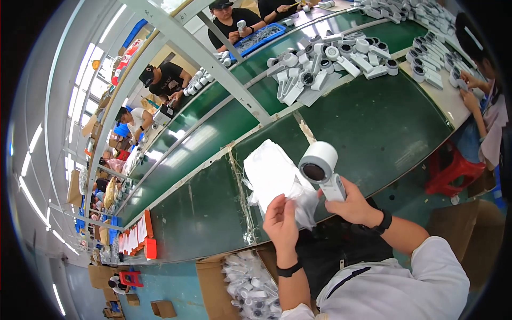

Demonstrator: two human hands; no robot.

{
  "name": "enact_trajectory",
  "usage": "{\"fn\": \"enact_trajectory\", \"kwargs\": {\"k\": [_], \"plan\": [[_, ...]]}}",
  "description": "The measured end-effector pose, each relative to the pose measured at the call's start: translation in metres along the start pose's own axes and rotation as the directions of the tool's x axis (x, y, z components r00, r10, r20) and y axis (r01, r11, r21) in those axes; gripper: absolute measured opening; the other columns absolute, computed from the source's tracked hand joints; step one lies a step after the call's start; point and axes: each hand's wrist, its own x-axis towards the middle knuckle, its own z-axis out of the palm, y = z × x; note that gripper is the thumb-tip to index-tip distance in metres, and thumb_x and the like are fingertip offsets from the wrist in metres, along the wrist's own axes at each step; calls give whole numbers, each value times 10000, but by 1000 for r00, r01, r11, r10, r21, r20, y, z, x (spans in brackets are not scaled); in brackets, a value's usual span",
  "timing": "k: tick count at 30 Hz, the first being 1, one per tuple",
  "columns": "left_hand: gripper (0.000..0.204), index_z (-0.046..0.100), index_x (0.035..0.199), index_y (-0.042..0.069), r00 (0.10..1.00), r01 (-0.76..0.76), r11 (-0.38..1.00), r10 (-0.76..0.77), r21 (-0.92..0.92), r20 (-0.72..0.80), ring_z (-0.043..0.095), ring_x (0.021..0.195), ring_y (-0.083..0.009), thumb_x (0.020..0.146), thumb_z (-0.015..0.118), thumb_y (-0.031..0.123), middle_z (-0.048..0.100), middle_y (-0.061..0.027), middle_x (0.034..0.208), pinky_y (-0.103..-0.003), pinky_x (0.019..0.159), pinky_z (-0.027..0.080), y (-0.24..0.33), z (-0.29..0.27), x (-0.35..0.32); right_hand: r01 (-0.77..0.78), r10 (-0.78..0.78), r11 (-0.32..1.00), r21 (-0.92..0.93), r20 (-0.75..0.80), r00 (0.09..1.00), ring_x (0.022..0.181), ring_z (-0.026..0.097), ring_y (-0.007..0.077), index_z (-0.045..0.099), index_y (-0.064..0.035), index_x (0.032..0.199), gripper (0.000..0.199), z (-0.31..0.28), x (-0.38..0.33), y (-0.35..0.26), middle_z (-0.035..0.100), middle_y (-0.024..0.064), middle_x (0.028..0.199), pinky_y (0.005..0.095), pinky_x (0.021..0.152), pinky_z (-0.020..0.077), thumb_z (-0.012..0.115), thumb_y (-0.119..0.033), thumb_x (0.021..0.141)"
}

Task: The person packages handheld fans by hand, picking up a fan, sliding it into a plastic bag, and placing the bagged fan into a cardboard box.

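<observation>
My right hand (352, 205) grips the handle of a white hair-dryer-shaped device (321, 168) with a round dark opening, held upright above the near edge of the green belt (373, 122). My left hand (281, 221) pinches a thin crumpled clear plastic bag (304, 200) beside the device's handle. A stack of flat white bags (269, 170) lies on the belt just behind my hands.
Several more white devices (330, 58) lie heaped farther along the belt. A cardboard box (242, 282) with bagged devices stands at my lower left. Other people work across the belt and at the right end; a red stool (453, 170) stands at the right.
</observation>
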Motion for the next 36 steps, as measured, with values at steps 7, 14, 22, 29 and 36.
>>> {"fn": "enact_trajectory", "kwargs": {"k": [7, 14, 22, 29, 36], "plan": [[248, 615, 1098, -31, 1000, 24, 999, -24, 42, 10, 597, 829, -85, 867, 674, 33, 645, -51, 949, -209, 734, 482, -26, 1, -5, -167, 162, 980, -113, -49, 986, 839, 581, 117, 513, -4, 1139, 518, 17, 1, 6, 615, 57, 962, 290, 742, 489, 781, -173, 730], [226, 580, 1148, -21, 974, 194, 921, -221, -337, -43, 586, 820, -94, 939, 585, 64, 620, -32, 995, -215, 698, 492, -18, -10, -1, -58, -10, 963, -262, -254, 967, 833, 567, 91, 548, -18, 1065, 333, 23, 14, 26, 612, 14, 931, 276, 766, 476, 688, -73, 767], [249, 571, 1186, -18, 962, 266, 920, -272, -286, 20, 552, 772, -72, 952, 556, 66, 604, -18, 953, -192, 646, 463, -14, -8, 4, -22, 6, 985, -173, -90, 996, 836, 590, 90, 560, -24, 1084, 299, -5, -4, -6, 629, 20, 905, 269, 748, 480, 687, -85, 820], [257, 592, 1167, -16, 979, 154, 988, -151, -7, 139, 543, 806, -72, 913, 588, 19, 590, -4, 943, -212, 721, 458, 0, -1, 2, -262, 436, 873, -412, 415, 799, 590, 600, 115, 354, -73, 1401, 655, -64, -18, -67, 653, 42, 779, 276, 546, 496, 685, -132, 839], [289, 599, 1141, -14, 927, 85, 996, -87, 20, 365, 499, 869, -84, 865, 553, -85, 532, 4, 950, -213, 786, 407, 3, -8, 4, -156, 613, 728, -667, 533, 583, 581, 611, 149, -60, -157, 1516, 995, -61, 14, -75, 674, 83, 781, 284, 553, 503, 669, -169, 839]]}}
